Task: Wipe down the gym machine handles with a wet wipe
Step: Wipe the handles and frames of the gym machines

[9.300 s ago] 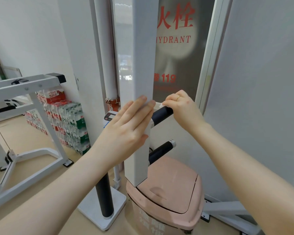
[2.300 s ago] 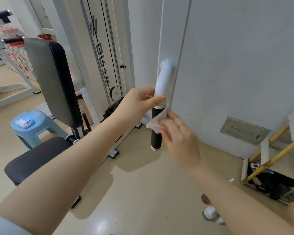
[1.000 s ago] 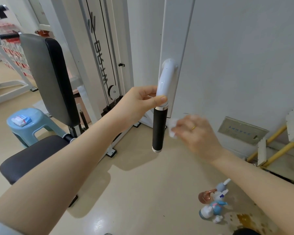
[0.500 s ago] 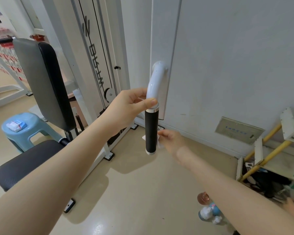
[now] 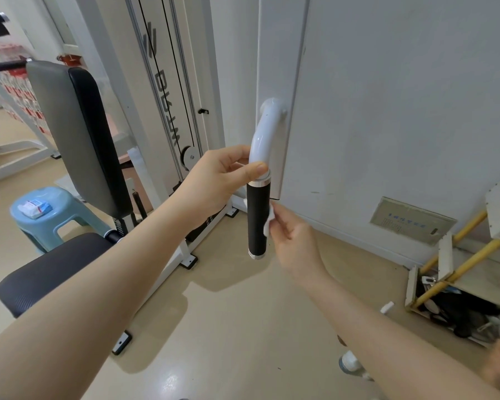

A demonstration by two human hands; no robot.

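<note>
The left hand (image 5: 214, 180) gripped the white curved steel tube just above the black cylindrical foam handle (image 5: 258, 219). The right hand (image 5: 293, 238) pinched a small white wet wipe (image 5: 269, 222) against the handle's right side, mid-wipe; next, probably stroking downward.

The handle (image 5: 259, 217) under my fingers (image 5: 256, 168) has a matt black grip with bright metal rings at both ends; above it the bent tube (image 5: 264, 134) is glossy white painted metal. The wipe (image 5: 269, 222) beside the grip looks like soft white cloth. Left of the handle, the seat pad (image 5: 46, 272) is matt, finely textured black, the stool (image 5: 49, 212) smooth blue plastic, and the floor (image 5: 243, 327) shiny.
</note>
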